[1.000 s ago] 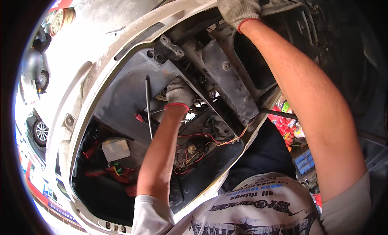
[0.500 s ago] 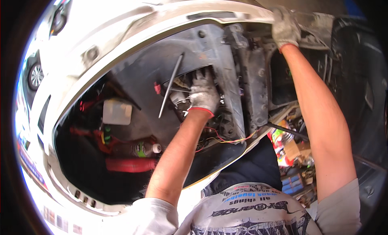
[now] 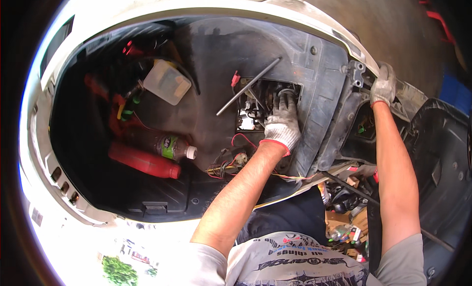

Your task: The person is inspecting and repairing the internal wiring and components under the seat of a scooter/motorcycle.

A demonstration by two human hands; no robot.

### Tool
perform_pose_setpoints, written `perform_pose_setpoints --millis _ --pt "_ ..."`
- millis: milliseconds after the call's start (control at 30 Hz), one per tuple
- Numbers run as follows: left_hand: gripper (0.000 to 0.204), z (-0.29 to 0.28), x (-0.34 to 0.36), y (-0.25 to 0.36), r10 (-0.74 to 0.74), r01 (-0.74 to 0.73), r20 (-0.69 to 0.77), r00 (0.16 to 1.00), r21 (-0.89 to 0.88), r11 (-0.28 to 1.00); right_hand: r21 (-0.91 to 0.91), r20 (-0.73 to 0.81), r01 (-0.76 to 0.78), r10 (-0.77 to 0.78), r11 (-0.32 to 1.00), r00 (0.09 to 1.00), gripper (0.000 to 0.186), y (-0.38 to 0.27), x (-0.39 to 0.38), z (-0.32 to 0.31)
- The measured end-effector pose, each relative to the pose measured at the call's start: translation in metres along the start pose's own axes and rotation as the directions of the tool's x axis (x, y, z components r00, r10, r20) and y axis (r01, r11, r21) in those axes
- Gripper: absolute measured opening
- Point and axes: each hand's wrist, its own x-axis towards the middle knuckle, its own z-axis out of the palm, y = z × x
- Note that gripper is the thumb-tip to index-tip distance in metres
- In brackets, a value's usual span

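Observation:
My left hand (image 3: 284, 124), in a grey-white glove with a red cuff, reaches into a square opening (image 3: 301, 92) in the floor of a scooter's black under-seat compartment (image 3: 209, 55). Its fingers are stretched out over a dark round part, and their tips are partly hidden. Inside the opening, beside this hand, are cables and a whitish metal part (image 3: 247, 120). A grey metal rod (image 3: 248, 87) lies slantwise across the opening's left corner, next to a small red connector (image 3: 235, 79). My right hand (image 3: 383, 84), gloved alike, is closed over the pale rear body edge at the right.
Left in the compartment lie a clear plastic box (image 3: 167, 83), a bottle with a green label (image 3: 169, 146) and a red cylindrical container (image 3: 143, 159). Loose wires (image 3: 223, 169) run along the near side. A black prop rod (image 3: 351, 187) and the raised black seat (image 3: 442, 153) are at right.
My view has shifted, so the compartment appears turned and farther right. My left hand stays in the opening, and the right hand still grips the body edge.

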Motion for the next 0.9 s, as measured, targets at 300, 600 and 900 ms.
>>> perform_pose_setpoints --millis 300,600,900 --pt "0.070 -0.008 -0.002 0.002 -0.024 0.024 0.002 1.000 -0.068 0.997 0.101 0.015 0.034 -0.035 0.994 0.999 0.043 0.016 0.007 0.007" --pt "0.066 -0.003 -0.011 0.004 -0.020 -0.003 -0.096 0.995 -0.237 0.971 0.263 0.039 -0.068 0.060 0.962 0.997 0.043 0.060 0.026 0.018" --pt "0.060 0.007 -0.005 -0.002 -0.076 0.069 -0.021 0.997 -0.227 0.972 0.230 0.109 -0.080 0.056 0.970 0.992 0.031 0.017 0.012 0.016"
